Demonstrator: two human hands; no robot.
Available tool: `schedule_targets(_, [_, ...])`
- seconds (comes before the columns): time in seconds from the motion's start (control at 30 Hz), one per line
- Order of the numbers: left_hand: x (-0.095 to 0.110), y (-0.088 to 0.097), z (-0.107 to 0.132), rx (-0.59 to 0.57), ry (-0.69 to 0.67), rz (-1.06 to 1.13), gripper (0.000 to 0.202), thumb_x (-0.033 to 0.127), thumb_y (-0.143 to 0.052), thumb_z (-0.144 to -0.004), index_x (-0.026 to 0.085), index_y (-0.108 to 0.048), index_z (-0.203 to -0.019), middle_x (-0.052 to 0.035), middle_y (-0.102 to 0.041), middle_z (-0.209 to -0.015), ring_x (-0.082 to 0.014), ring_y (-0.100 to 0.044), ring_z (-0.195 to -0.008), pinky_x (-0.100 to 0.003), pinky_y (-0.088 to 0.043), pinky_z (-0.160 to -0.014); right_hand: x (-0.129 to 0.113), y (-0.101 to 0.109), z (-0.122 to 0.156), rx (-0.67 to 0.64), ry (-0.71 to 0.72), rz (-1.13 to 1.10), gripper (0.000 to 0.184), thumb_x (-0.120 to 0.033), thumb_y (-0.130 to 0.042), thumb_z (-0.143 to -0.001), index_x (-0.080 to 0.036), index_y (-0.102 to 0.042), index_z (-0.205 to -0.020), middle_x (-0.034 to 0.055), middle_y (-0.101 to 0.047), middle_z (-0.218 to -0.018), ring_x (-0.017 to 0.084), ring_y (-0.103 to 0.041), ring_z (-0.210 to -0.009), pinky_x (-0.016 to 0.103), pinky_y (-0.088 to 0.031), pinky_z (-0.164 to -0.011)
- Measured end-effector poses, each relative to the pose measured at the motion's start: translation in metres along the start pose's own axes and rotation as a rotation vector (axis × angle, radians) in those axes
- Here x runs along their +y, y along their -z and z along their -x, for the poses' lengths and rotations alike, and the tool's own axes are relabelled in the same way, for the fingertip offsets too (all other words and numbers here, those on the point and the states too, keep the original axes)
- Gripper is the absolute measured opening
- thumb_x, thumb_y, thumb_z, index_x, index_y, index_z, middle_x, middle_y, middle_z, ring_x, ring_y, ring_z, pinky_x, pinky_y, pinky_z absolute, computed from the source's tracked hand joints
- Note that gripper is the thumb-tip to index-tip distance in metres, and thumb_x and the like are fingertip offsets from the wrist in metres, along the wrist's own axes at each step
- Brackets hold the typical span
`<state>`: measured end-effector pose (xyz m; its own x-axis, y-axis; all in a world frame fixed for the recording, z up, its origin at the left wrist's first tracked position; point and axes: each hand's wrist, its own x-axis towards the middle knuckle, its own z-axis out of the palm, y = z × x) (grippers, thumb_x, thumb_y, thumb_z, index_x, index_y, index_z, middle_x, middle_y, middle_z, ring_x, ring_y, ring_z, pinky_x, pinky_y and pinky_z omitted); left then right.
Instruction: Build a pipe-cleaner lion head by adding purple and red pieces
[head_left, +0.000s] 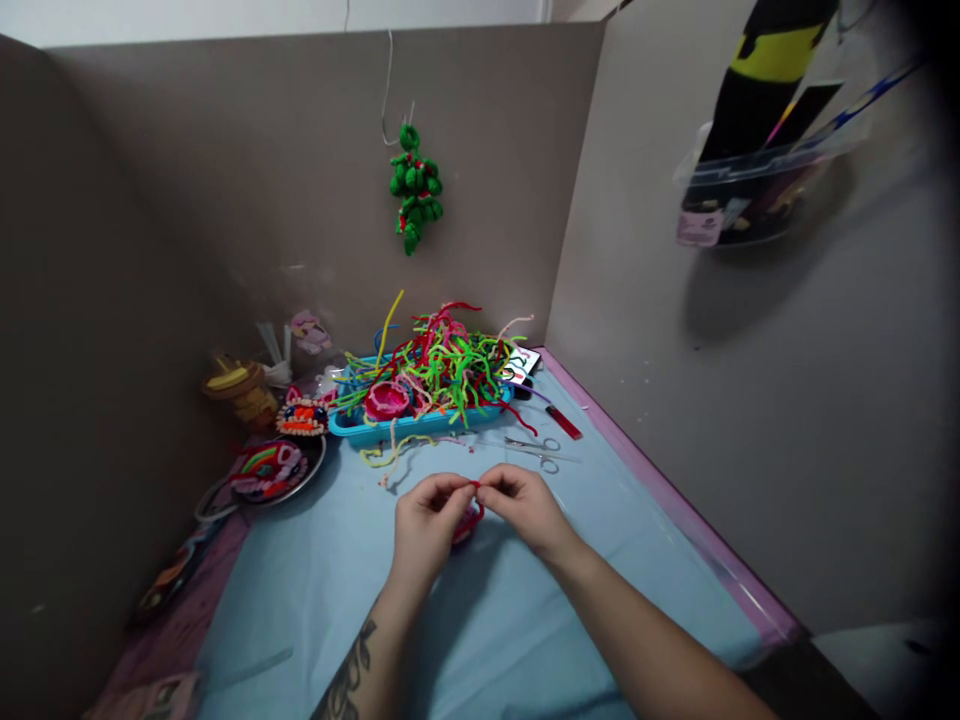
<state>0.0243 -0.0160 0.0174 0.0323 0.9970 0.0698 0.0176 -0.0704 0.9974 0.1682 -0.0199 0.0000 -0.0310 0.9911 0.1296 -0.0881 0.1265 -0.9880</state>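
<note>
Both my hands meet over the light blue table cover [465,620]. My left hand [427,525] and my right hand [525,505] are closed in pinches on a red pipe cleaner piece [469,518], which curls between and under the fingers. Just beyond them lies a loose yellow and pink pipe cleaner [390,455]. Behind it stands a blue tray [420,422] heaped with pipe cleaners of many colours and a pink coiled piece [388,400].
Scissors [541,452] and a red flat tool [562,421] lie right of the tray. A plate [304,478] with colourful craft pieces sits at the left. A green pipe-cleaner figure [415,190] hangs on the back cardboard wall. A clear bin [750,190] hangs at the right.
</note>
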Motion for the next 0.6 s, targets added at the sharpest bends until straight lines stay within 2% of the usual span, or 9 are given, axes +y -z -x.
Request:
schedule_targets(0.2, [-0.012, -0.008, 0.004, 0.025, 0.130, 0.107, 0.024, 0.034, -0.072, -0.065, 0.013, -0.069, -0.077, -0.0032, -0.067, -0.065, -0.0100, -0.054, -0.047, -0.019, -0.040, -0.040, 0.003, 0.000, 0.000, 0.037, 0.027, -0.044, 0.016, -0.031, -0.068, -0.072, -0.017, -0.059, -0.071, -0.0025, -0.055, -0.063, 0.012, -0.050, -0.060, 0.024, -0.040, -0.058])
schedule_targets(0.33, [-0.012, -0.012, 0.004, 0.026, 0.133, 0.120, 0.025, 0.034, -0.073, -0.064, 0.013, -0.070, -0.077, -0.0023, -0.066, -0.063, -0.0084, -0.052, -0.047, -0.019, -0.041, -0.043, 0.000, 0.000, 0.000, 0.033, 0.048, 0.009, 0.014, -0.029, -0.062, -0.075, -0.017, -0.056, -0.072, -0.0031, -0.051, -0.063, 0.011, -0.046, -0.059, 0.023, -0.038, -0.057])
schedule_targets(0.43, [-0.008, -0.009, 0.002, -0.054, 0.125, 0.110, 0.026, 0.036, -0.072, -0.066, 0.013, -0.069, -0.079, -0.0028, -0.066, -0.066, -0.0086, -0.053, -0.050, -0.019, -0.043, -0.047, -0.004, 0.003, -0.001, -0.002, 0.044, 0.090, 0.014, -0.027, -0.057, -0.077, -0.018, -0.052, -0.068, -0.0045, -0.045, -0.060, 0.011, -0.042, -0.057, 0.022, -0.035, -0.054])
schedule_targets(0.6, [-0.005, 0.000, -0.003, -0.241, 0.160, 0.078, 0.032, 0.042, -0.069, -0.069, 0.013, -0.066, -0.084, 0.0013, -0.058, -0.056, -0.0061, -0.045, -0.040, -0.017, -0.036, -0.039, -0.006, 0.010, -0.002, -0.077, 0.022, 0.216, 0.012, -0.022, -0.055, -0.077, -0.018, -0.051, -0.067, -0.0043, -0.046, -0.061, 0.010, -0.043, -0.058, 0.022, -0.034, -0.054])
